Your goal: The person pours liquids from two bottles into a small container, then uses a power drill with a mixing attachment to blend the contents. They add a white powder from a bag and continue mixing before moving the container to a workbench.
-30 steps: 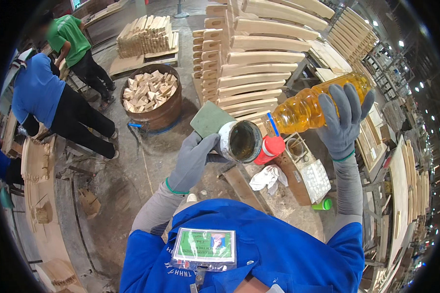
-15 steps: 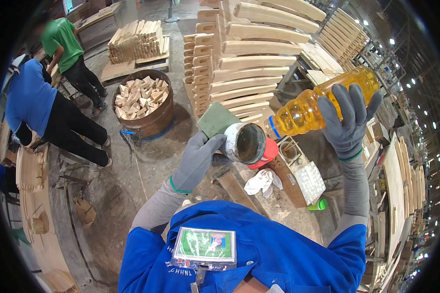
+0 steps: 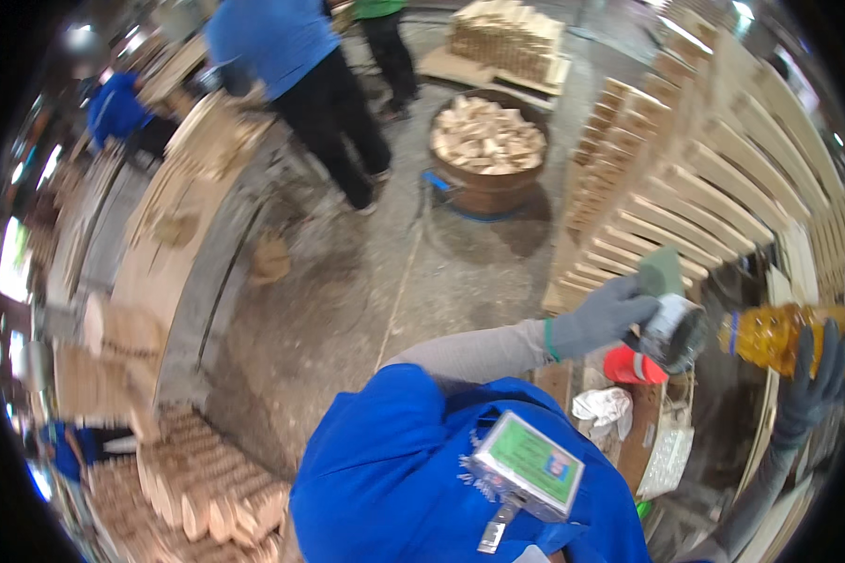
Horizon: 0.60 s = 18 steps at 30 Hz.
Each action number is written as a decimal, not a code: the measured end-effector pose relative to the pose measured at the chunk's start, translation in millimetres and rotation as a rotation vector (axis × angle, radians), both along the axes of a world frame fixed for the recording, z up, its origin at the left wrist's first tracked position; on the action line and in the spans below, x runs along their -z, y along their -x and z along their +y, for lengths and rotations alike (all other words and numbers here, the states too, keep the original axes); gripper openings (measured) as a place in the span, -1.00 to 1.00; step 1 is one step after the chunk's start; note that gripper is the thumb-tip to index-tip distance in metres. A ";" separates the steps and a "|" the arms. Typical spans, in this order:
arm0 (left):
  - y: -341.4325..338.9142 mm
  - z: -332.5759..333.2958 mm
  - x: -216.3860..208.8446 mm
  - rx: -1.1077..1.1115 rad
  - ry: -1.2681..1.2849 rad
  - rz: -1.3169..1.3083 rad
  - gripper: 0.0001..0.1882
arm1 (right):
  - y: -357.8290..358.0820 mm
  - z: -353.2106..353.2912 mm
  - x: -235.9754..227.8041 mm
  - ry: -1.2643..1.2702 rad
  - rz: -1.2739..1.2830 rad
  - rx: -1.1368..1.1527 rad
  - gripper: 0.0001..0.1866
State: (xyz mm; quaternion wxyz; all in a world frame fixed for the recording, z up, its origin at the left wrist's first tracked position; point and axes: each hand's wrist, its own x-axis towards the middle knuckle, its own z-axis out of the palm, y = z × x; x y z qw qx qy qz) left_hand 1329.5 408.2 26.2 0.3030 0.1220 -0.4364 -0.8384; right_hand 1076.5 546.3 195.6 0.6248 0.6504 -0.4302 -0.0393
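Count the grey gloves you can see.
2: one on the left hand, gripping a round container; one on the right hand, holding a bottle of yellow liquid. Any on other people may be hidden or blurred.

Your left hand and right hand wear 2 grey gloves, the left with a green cuff edge. Grey sleeves cover your forearms. Your blue shirt carries blurred white lettering and 1 green, pale-bordered badge with a silver clip.
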 end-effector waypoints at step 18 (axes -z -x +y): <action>-23.7 -4.8 12.2 -0.249 0.110 -0.053 -0.71 | 9.7 -41.7 0.9 -0.161 0.017 -0.082 -0.51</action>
